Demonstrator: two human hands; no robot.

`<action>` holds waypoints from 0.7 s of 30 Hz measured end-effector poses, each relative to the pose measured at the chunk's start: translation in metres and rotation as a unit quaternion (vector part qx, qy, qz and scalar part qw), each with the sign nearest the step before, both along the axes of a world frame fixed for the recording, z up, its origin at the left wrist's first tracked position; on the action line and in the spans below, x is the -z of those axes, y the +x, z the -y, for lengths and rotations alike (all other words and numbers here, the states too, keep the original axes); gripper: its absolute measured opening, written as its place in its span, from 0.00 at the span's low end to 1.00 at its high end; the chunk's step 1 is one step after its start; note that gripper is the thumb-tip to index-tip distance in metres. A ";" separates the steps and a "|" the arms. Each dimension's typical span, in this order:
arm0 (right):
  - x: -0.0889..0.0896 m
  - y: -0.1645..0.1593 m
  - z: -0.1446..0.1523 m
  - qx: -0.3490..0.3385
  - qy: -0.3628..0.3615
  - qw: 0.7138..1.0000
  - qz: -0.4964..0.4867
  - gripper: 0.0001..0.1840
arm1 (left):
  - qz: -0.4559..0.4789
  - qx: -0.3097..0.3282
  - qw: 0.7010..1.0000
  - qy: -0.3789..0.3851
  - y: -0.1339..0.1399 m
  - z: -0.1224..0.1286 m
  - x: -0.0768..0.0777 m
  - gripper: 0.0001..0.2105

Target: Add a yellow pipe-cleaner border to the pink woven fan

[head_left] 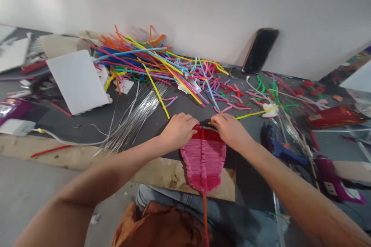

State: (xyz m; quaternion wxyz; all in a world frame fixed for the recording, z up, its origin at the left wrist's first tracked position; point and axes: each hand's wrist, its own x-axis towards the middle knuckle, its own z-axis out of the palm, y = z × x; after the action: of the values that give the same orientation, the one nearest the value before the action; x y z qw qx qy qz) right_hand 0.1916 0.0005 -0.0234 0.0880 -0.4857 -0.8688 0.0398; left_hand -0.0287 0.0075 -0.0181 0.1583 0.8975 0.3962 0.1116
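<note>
A flat pink and red piece made of pipe cleaners (pixel 213 152) lies at the table's front edge, with a raised rib down its middle and an orange-red stem (pixel 205 208) pointing toward me. My left hand (pixel 181 131) is closed on its upper left corner, fingertips hidden by the hand. At the upper right corner my right hand (pixel 230 131) pinches a yellow pipe cleaner (pixel 256 113), whose short tip pokes out left of the fingers and whose long end runs off to the right. Another yellow pipe cleaner (pixel 153 88) ends just above my left hand.
A heap of coloured pipe cleaners (pixel 139 56) and cut pieces lies along the wall. A phone (pixel 260 51) leans there. Thin wires (pixel 135 117) and a white card (pixel 78 81) are at left. A blue glue gun (pixel 286 153) and a red packet (pixel 336 116) are at right.
</note>
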 end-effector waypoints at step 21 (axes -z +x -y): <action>-0.010 -0.011 0.012 -0.005 -0.015 1.000 -0.013 0.11 | -0.075 0.100 0.978 0.167 0.003 0.005 -0.003 0.09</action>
State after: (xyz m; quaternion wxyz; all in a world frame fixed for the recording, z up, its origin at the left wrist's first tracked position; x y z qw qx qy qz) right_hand 0.1805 -0.0113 -0.0130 0.0923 -0.4821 -0.8692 0.0594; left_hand -0.0257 0.0022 -0.0148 -0.0133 0.9523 0.2906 0.0925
